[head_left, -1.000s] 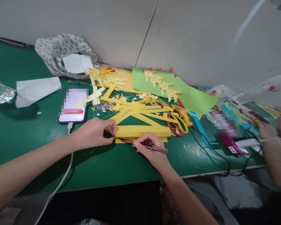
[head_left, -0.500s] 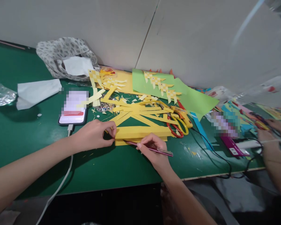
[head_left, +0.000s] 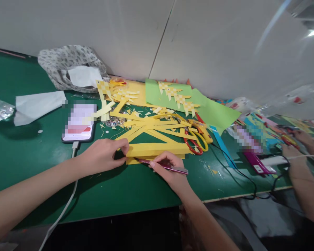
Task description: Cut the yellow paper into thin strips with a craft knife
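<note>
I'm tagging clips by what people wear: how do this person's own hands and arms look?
The left hand and right hand are both ungloved, with no ring, watch or bracelet visible. No sleeve shows on either forearm. The white cable passes beneath the left one and isn't worn.

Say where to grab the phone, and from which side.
I'd pinch the phone by its long edges, toward the near end, from above and the left. It lies flat, screen up; the white cable plugs into the near end, and pale paper strips crowd the right edge farther up.
</note>
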`<state>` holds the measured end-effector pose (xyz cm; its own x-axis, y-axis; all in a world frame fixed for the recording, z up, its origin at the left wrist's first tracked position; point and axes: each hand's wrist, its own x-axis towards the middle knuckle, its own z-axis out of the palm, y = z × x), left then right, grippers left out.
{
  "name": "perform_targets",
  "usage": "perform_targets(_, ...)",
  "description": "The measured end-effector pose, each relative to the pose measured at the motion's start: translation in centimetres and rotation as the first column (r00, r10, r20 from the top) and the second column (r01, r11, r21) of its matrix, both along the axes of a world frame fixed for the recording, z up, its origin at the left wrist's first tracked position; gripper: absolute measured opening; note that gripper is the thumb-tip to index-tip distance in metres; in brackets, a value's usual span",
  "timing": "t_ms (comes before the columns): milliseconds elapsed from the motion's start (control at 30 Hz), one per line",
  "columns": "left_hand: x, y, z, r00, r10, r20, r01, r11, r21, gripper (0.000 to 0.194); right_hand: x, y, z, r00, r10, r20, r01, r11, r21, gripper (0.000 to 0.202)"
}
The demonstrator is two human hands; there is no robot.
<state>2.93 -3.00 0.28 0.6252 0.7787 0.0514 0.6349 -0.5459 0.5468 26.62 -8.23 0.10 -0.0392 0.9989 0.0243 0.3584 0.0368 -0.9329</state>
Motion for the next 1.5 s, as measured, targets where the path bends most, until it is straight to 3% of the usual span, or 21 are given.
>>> perform_targets(233,-0.2,0.2,-0.2,1.0,-0.002,-0.017,0.002,1.0,-0.022,0.008,5.2,0.9,-0.7,0.991,-0.061,-0.122,0.06,0.998,-0.017,0.019)
perform_targets(433,0.0,0.1,-0.1,1.0,0.007,-0.024,-0.008,0.999,-0.048,0.01,7.1,0.4,-1.2,0.975,-0.119,-0.189,0.143,0.982,0.121,0.017)
perform_targets(500,0.1,0.0,-0.1,1.0,0.014,-0.023,-0.015,0.999,-0.04,0.01,6.6,-0.2,-1.1,0.959,-0.176,-0.223,0.231,0.94,0.251,0.013)
perform_targets(633,0.1,-0.2,-0.4,0.996,0.085,-0.013,-0.085,0.996,-0.008,0.013,5.0,-0.9,-0.6,0.903,-0.369,-0.22,0.429,0.792,0.434,0.014)
perform_targets(700,0.1,-0.2,-0.5,0.989,0.141,0.047,-0.138,0.989,-0.046,0.016,4.4,-0.8,-0.3,0.933,-0.324,-0.154,0.358,0.807,0.47,0.032)
perform_targets(800,0.0,-0.2,-0.4,0.952,0.207,0.226,-0.155,0.961,-0.227,0.021,3.7,-0.6,0.3,0.995,-0.081,0.054,0.042,0.859,0.51,0.053)
perform_targets(867,0.0,-0.1,-0.2,0.911,0.252,0.327,-0.122,0.921,-0.37,0.024,3.1,-0.3,0.7,0.973,0.026,0.231,-0.149,0.833,0.533,0.047)
perform_targets(933,0.0,0.0,0.0,0.879,0.288,0.38,-0.087,0.881,-0.465,0.025,2.2,0.1,0.9,0.929,0.0,0.371,-0.243,0.755,0.609,0.026)
perform_targets(1033,0.1,0.0,0.3,0.851,0.296,0.434,-0.036,0.857,-0.514,0.026,0.9,1.1,0.9,0.871,-0.109,0.479,-0.311,0.631,0.71,0.008)
perform_targets(1100,0.1,0.0,0.4,0.841,0.289,0.457,-0.014,0.857,-0.516,0.025,0.1,1.9,0.5,0.858,-0.066,0.509,-0.367,0.615,0.698,0.011)
perform_targets(1233,0.1,-0.2,0.3,0.82,0.299,0.488,-0.033,0.876,-0.481,0.024,-0.7,3.2,-0.5,0.867,0.038,0.498,-0.391,0.672,0.629,0.015)
perform_targets(1400,0.4,-0.6,0.1,0.846,0.292,0.446,-0.128,0.923,-0.362,0.058,-1.4,3.6,-0.7,0.89,0.074,0.45,-0.355,0.731,0.582,0.012)
perform_targets(1500,0.7,-0.6,-0.3,0.817,0.274,0.508,-0.074,0.923,-0.378,0.061,-1.8,3.6,-0.4,0.897,0.097,0.431,-0.345,0.762,0.547,0.01)
